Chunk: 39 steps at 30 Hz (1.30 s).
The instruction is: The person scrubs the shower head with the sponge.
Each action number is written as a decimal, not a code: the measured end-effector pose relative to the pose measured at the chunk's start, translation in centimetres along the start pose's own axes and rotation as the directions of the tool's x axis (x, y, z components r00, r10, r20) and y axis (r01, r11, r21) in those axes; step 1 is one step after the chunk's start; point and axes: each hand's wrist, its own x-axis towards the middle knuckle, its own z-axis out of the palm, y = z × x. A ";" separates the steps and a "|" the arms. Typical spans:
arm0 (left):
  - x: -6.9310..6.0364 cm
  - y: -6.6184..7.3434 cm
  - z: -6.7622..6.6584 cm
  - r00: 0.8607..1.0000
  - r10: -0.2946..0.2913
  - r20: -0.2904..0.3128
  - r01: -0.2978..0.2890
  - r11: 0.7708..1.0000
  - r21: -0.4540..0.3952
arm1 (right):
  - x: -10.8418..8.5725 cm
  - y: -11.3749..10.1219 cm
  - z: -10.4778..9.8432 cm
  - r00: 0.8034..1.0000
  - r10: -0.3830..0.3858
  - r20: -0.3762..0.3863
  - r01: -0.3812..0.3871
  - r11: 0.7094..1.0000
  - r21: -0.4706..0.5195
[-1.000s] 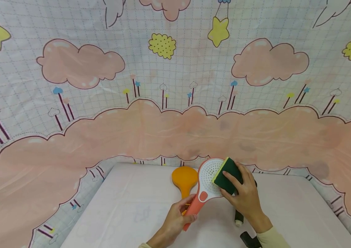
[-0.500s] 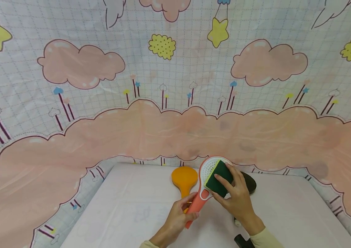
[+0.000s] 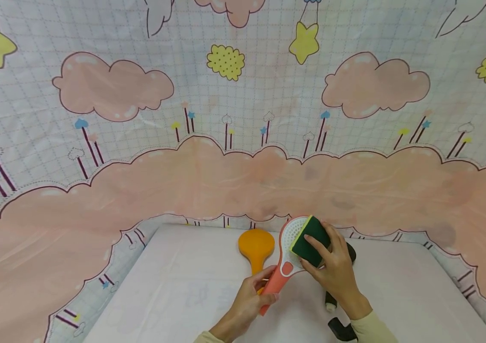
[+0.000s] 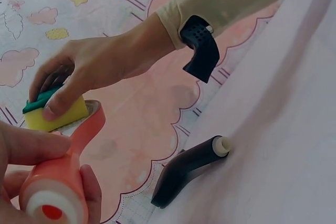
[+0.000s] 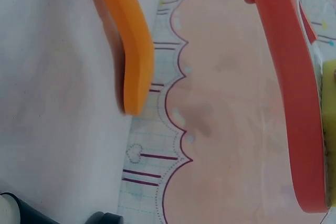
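Observation:
My left hand (image 3: 245,303) grips the handle of a coral shower head (image 3: 274,284), whose white perforated face is turned up. In the left wrist view, the open white end of the coral shower head (image 4: 52,182) points toward the camera. A green-and-yellow sponge (image 3: 317,244) lies against the face, pinched between the thumb and fingers of my right hand (image 3: 338,272). Its yellow side touches the perforations and covers their right part. From the right wrist, the smooth coral back (image 5: 291,98) shows, with a strip of the yellow side (image 5: 329,124) along it.
An orange shower head (image 3: 256,245) lies on the white tabletop (image 3: 174,276), left of the coral one. To the right, a dark green shower head (image 3: 330,300) is partly hidden behind my right hand. A patterned cloth with clouds (image 3: 243,186) hangs behind the table.
The sponge moved left and down across the perforated face, then back to the right and up. The shower head shifted slightly right in my left hand, which keeps its grip.

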 end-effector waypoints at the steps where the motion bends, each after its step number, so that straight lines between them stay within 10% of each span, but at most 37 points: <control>1: 0.0 0.0 0.0 1.000 0.001 -0.002 -0.001 1.000 0.003 | 0.1 0.0 0.0 1.000 0.005 -0.001 -0.005 1.000 0.000; 20: 0.2 0.1 0.0 0.997 -0.071 -0.002 0.071 0.997 0.014 | -0.4 -0.8 0.7 0.994 -0.004 0.105 -0.001 0.999 0.051; 39: 0.0 -0.2 -0.2 1.000 -0.026 0.010 0.026 0.999 0.029 | 0.1 -0.2 0.8 0.999 0.000 0.040 -0.001 1.000 0.025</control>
